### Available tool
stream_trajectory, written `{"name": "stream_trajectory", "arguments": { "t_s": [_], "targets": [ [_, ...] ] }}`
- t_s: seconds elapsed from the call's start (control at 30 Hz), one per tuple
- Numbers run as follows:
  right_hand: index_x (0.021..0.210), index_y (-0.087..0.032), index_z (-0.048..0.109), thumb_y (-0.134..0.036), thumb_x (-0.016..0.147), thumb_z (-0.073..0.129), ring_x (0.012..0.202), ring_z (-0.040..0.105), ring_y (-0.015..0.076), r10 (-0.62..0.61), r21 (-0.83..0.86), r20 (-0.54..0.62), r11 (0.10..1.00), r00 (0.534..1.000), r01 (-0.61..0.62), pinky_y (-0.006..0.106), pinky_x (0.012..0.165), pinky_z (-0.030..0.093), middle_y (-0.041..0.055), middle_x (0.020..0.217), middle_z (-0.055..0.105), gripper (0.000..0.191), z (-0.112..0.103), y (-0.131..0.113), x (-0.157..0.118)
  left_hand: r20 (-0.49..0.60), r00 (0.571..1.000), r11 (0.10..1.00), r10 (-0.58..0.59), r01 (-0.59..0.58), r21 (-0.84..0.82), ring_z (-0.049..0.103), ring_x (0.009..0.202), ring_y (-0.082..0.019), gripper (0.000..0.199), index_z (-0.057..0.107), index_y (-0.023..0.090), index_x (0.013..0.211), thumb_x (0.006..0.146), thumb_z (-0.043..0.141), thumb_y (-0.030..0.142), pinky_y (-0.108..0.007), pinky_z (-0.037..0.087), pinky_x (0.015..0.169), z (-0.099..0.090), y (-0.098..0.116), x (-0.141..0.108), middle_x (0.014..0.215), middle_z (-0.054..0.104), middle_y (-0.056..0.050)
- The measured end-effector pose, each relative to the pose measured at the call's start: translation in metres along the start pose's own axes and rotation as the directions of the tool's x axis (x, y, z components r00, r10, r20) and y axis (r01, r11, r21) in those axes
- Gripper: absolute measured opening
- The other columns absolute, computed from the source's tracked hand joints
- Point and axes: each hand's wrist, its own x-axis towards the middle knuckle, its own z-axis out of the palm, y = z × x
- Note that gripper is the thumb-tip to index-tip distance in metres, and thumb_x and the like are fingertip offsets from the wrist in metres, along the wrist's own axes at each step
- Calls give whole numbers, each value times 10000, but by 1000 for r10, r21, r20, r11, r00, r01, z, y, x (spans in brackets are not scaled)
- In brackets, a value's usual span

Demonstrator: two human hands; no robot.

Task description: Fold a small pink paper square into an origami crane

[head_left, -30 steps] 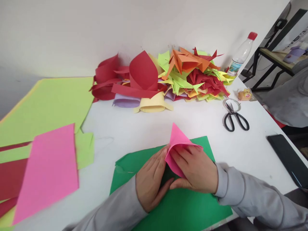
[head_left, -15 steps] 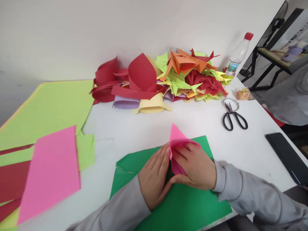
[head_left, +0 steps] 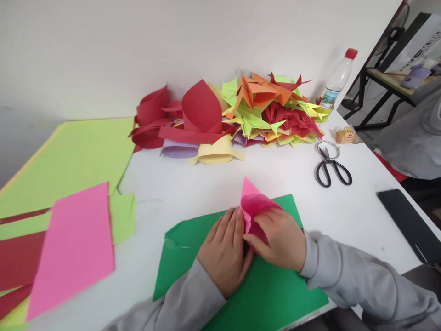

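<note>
A partly folded pink paper (head_left: 250, 202) stands opened like a pocket above the green sheet (head_left: 268, 294), one pointed corner up. My left hand (head_left: 223, 253) lies with fingers stretched out against the paper's left edge. Inside the pocket, the curled fingers of my right hand (head_left: 280, 236) grip the paper, with the thumb near its lower edge. Part of the lower fold is hidden behind both hands.
Left of me lie a flat pink sheet (head_left: 74, 243) and lime sheets (head_left: 93, 151). Folded paper stars (head_left: 265, 105) and red paper shapes (head_left: 201, 110) line the wall. Scissors (head_left: 329, 168), a bottle (head_left: 336, 85) and a black phone (head_left: 406, 225) are at right.
My right hand's thumb has come up and in to the pink paper, and its fingers have curled more. The pocket gapes wider. My left hand stays at the left edge.
</note>
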Motion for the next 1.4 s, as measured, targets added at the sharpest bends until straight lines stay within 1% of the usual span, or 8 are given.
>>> {"name": "stream_trajectory", "arguments": {
  "t_s": [0.13,0.33,0.53,0.67,0.77,1.0,1.2,1.4],
  "targets": [
    [898,-133,640,-206,892,411,824,634,241,62,50,-18,997,998,-61,375,791,514,115,841,686,241,0,-1,5,-9,1000,1000,27,-27,1,529,1189,-399,704,152,-21,1479,910,416,298,-504,507,900,-4,-3,-3,1285,537,-289],
    [832,-146,613,-199,891,398,731,632,229,96,41,-16,995,995,-95,358,704,521,101,770,673,229,-2,0,5,29,999,988,-16,20,-153,401,1325,-376,657,152,78,1503,915,401,234,-530,449,997,-2,-7,-7,1433,409,-249],
    [1225,-112,501,-225,913,417,810,655,229,85,61,-37,995,996,-83,343,699,536,108,926,695,342,-4,-2,-3,85,996,984,-11,26,-174,398,1331,-366,657,158,78,1499,929,379,319,-545,417,1028,2,-10,-8,1446,407,-230],
    [1059,-137,600,-212,928,396,700,626,227,-11,-74,-25,997,1000,9,349,611,514,106,826,670,253,-5,-3,-7,65,998,989,-3,12,-146,395,1327,-385,669,220,37,1472,913,398,357,-555,428,1010,4,-12,-9,1416,432,-256],
    [1047,-133,619,-197,919,430,803,632,239,-40,-77,-5,996,999,40,371,701,530,118,899,676,237,-6,-2,-4,63,998,988,-2,12,-154,384,1338,-375,662,242,37,1464,907,412,353,-536,431,1017,2,-13,-8,1413,442,-247],
    [1014,-136,616,-215,903,443,867,611,265,35,9,23,999,999,-35,430,773,531,125,925,672,220,-5,0,-2,58,997,978,-52,63,-198,375,1354,-349,637,226,58,1474,922,421,308,-524,409,1051,-3,-8,-5,1416,450,-231],
    [1121,-124,576,-218,902,462,918,625,273,22,17,-15,1000,1000,-22,452,820,528,147,1001,676,264,-4,2,-4,9,996,955,-88,87,-282,407,1336,-331,626,258,92,1466,896,465,244,-515,420,1057,-3,-9,-7,1390,486,-214],
    [965,-171,542,-215,878,478,806,643,260,97,109,0,989,995,-97,425,706,540,109,870,670,117,-4,-1,-6,-68,973,875,-219,165,-455,527,1227,-299,472,433,129,1342,894,504,258,-460,498,992,-6,-5,-4,1314,546,-197]
  ]
}}
